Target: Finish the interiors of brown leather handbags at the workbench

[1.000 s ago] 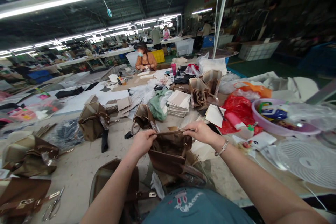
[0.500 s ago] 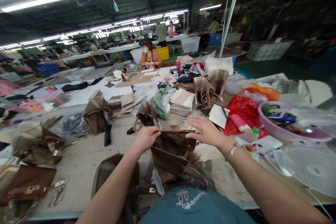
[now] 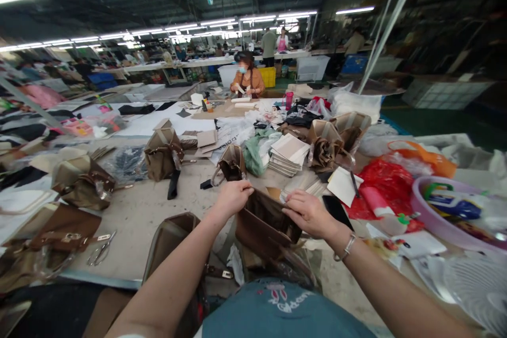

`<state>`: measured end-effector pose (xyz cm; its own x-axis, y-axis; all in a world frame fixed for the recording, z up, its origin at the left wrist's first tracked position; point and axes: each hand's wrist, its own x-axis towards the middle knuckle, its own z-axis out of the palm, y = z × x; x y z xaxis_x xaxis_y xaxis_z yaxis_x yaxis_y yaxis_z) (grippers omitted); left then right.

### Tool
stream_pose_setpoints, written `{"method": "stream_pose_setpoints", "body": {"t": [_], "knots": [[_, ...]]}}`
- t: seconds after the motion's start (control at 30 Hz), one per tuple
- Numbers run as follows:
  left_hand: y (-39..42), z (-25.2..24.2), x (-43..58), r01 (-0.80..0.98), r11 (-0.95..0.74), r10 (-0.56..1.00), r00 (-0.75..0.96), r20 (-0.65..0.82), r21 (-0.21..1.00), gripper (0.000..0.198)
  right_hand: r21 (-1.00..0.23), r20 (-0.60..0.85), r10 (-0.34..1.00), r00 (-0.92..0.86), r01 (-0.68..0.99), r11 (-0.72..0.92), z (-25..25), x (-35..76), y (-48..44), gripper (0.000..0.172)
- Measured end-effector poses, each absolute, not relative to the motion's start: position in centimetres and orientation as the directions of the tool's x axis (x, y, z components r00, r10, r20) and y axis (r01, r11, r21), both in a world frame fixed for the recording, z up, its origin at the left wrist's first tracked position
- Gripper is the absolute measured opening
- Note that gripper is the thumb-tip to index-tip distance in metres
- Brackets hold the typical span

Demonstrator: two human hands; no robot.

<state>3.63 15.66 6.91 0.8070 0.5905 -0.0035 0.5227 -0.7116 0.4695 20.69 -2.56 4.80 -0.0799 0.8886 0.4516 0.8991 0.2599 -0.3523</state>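
Observation:
A brown handbag [image 3: 257, 229] stands on the table edge right in front of me, its mouth open and its dark lining showing. My left hand [image 3: 233, 198] pinches the rim at the bag's far left corner. At the right end of the rim, my right hand [image 3: 307, 212] has its fingers curled over the edge; its thumb is mostly hidden. Left of my left forearm, another brown bag [image 3: 170, 243] stands partly covered by the arm. A smaller open bag [image 3: 232, 163] sits just beyond my left hand.
Scissors [image 3: 102, 249] lie at the left beside a brown bag [image 3: 65, 227]. Beyond my hands are stacked beige panels [image 3: 289, 154]. At right are a black phone [image 3: 336, 211], a red plastic bag [image 3: 382, 179], a purple basin [image 3: 422, 206] and a white fan [image 3: 475, 285]. A co-worker [image 3: 249, 76] sits across.
My right hand's spread fingers have closed onto the bag's right rim. My left hand stays on the rim. The view has turned left, and a phone now shows by my right hand.

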Motion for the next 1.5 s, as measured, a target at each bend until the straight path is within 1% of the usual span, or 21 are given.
{"method": "stream_pose_setpoints", "body": {"t": [0.1, 0.23, 0.33, 0.37, 0.47, 0.57, 0.67, 0.73, 0.87, 0.93, 1.0, 1.1, 1.2, 1.27, 1.3, 1.33, 1.37, 1.43, 1.5], "knots": [[15.4, 7.1, 3.9, 0.515, -0.743, 0.570, 0.821, 0.002, 0.428, 0.024, -0.319, 0.409, 0.912, -0.035, 0.931, 0.179, 4.6, 20.9, -3.3, 0.022], [15.2, 7.6, 4.2, 0.499, -0.768, 0.541, 0.841, -0.010, 0.400, 0.023, -0.225, 0.328, 0.945, -0.007, 0.971, 0.085, 4.7, 21.6, -3.6, 0.024], [15.1, 7.7, 4.3, 0.485, -0.779, 0.522, 0.853, -0.018, 0.399, 0.023, -0.192, 0.343, 0.939, 0.005, 0.979, 0.065, 4.9, 21.4, -3.1, 0.037], [15.1, 7.7, 4.3, 0.481, -0.783, 0.517, 0.856, -0.018, 0.395, 0.023, -0.194, 0.343, 0.939, 0.005, 0.979, 0.065, 5.0, 21.2, -2.8, 0.038], [15.2, 7.6, 4.0, 0.472, -0.791, 0.507, 0.862, -0.016, 0.389, 0.023, -0.200, 0.281, 0.960, 0.018, 0.979, 0.040, 5.2, 20.6, -1.8, 0.025], [15.4, 7.4, 3.7, 0.467, -0.785, 0.505, 0.863, -0.016, 0.407, 0.023, -0.176, 0.261, 0.965, 0.011, 0.984, 0.037, 5.4, 20.0, -1.0, 0.032], [15.5, 7.2, 3.6, 0.473, -0.781, 0.510, 0.860, -0.020, 0.407, 0.024, -0.198, 0.284, 0.959, -0.020, 0.977, 0.079, 5.3, 20.0, -1.0, 0.033], [15.5, 7.1, 3.6, 0.475, -0.783, 0.512, 0.859, -0.019, 0.401, 0.025, -0.231, 0.253, 0.968, -0.008, 0.970, 0.068, 5.5, 20.2, -1.3, 0.034], [15.5, 7.2, 3.7, 0.452, -0.790, 0.498, 0.867, 0.005, 0.414, 0.024, -0.290, 0.123, 0.991, 0.044, 0.957, -0.006, 6.5, 20.5, -1.4, 0.034], [15.5, 7.1, 3.8, 0.439, -0.795, 0.492, 0.870, 0.023, 0.419, 0.024, -0.305, 0.104, 0.991, 0.089, 0.951, -0.053, 7.1, 20.1, -0.8, 0.040], [15.4, 7.1, 3.9, 0.430, -0.798, 0.488, 0.872, 0.034, 0.422, 0.023, -0.289, 0.107, 0.987, 0.119, 0.954, -0.084, 7.5, 19.3, 0.3, 0.043], [15.4, 7.2, 3.9, 0.429, -0.784, 0.496, 0.867, 0.037, 0.448, 0.022, -0.236, 0.108, 0.990, 0.087, 0.970, -0.060, 7.5, 17.8, 2.4, 0.033], [15.3, 7.8, 3.1, 0.444, -0.734, 0.522, 0.853, 0.008, 0.514, 0.023, -0.198, 0.118, 0.992, 0.051, 0.980, -0.027, 7.2, 16.9, 3.8, 0.025], [15.2, 8.3, 2.3, 0.459, -0.691, 0.533, 0.845, -0.035, 0.559, 0.038, -0.189, 0.143, 0.988, 0.049, 0.982, -0.021, 7.0, 16.9, 4.1, 0.023], [15.1, 8.5, 1.8, 0.462, -0.673, 0.532, 0.845, -0.056, 0.577, 0.048, -0.198, 0.160, 0.986, 0.041, 0.980, -0.008, 6.9, 17.0, 4.1, 0.023], [15.1, 8.6, 1.4, 0.462, -0.661, 0.524, 0.848, -0.076, 0.592, 0.053, -0.213, 0.178, 0.984, 0.028, 0.977, 0.011, 6.8, 17.2, 4.0, 0.024], [15.1, 8.7, 1.1, 0.458, -0.651, 0.512, 0.854, -0.095, 0.605, 0.052, -0.230, 0.193, 0.981, 0.011, 0.973, 0.035, 6.8, 17.4, 4.0, 0.025], [15.5, 8.6, 0.6, 0.442, -0.635, 0.484, 0.867, -0.120, 0.634, 0.036, -0.264, 0.206, 0.978, -0.035, 0.960, 0.090, 6.7, 17.7, 3.8, 0.030], [16.1, 8.3, 0.4, 0.440, -0.608, 0.477, 0.868, -0.139, 0.660, 0.025, -0.299, 0.195, 0.977, -0.081, 0.944, 0.138, 6.8, 17.8, 3.7, 0.029]]}}
